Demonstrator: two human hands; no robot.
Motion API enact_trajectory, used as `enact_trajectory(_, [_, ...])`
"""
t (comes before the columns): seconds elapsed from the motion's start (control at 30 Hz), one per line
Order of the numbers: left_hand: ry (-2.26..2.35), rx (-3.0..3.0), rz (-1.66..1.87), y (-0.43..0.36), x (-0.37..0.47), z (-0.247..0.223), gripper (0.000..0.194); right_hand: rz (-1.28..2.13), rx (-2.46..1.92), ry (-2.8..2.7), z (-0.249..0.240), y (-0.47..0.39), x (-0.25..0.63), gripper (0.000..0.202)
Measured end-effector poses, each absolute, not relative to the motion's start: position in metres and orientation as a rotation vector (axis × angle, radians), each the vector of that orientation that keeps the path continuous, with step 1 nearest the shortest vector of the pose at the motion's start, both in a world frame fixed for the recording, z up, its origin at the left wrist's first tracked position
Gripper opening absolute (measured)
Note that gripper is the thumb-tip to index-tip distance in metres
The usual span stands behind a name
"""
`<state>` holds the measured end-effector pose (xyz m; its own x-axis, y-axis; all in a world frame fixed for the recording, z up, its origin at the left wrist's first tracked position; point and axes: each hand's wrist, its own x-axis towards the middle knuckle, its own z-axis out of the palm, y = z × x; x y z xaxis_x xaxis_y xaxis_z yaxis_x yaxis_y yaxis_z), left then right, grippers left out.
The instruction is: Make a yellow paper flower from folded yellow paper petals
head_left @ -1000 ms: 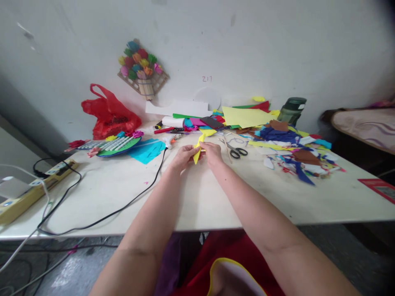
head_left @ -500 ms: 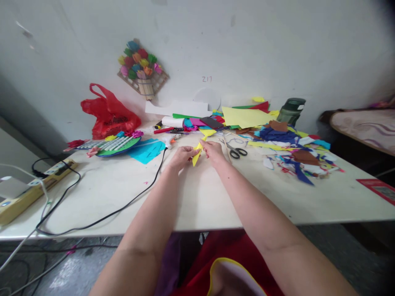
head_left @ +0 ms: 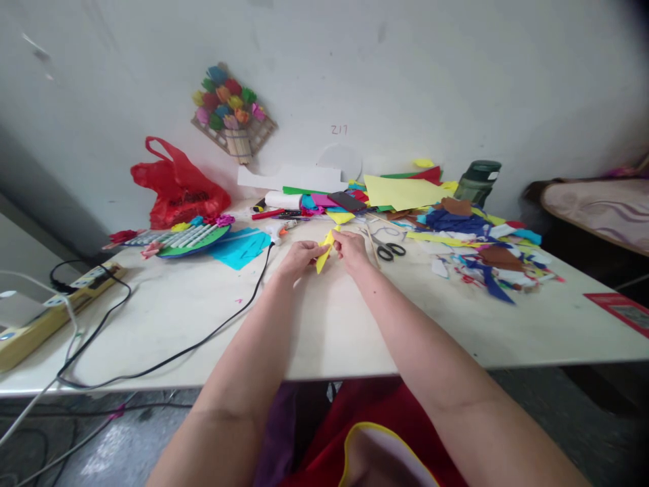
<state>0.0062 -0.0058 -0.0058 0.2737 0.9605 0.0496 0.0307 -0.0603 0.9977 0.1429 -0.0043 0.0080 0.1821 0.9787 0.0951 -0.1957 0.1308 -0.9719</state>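
Head camera: you are holding a slim yellow piece over the middle of the white table, its pointed end slanting down toward you, probably because so narrow a thing is needing both hands to steady it. The scissors are lying just right of your right hand, near a thin wooden stick, and the glue gun is resting beyond your left hand, seemingly set within easy reach. The heap of coloured scraps is spreading well off to the right, perhaps so that your working spot is staying free. Your left hand is pinching the yellow piece from its side, thumb uppermost; your right hand is gripping its farther part between thumb and bent fingers. Neither hand is spreading wide; how firmly they are pressing, you cannot be telling from here.
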Motion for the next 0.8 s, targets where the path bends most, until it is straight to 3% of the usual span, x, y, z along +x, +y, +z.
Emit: enact_trajectory(0.8, [0.880, 1.203, 0.862, -0.0097, 0.0082, 0.0003, 0.030, 0.908, -1.169, -1.081, -0.0007, 0.0058, 0.1491, 0.027])
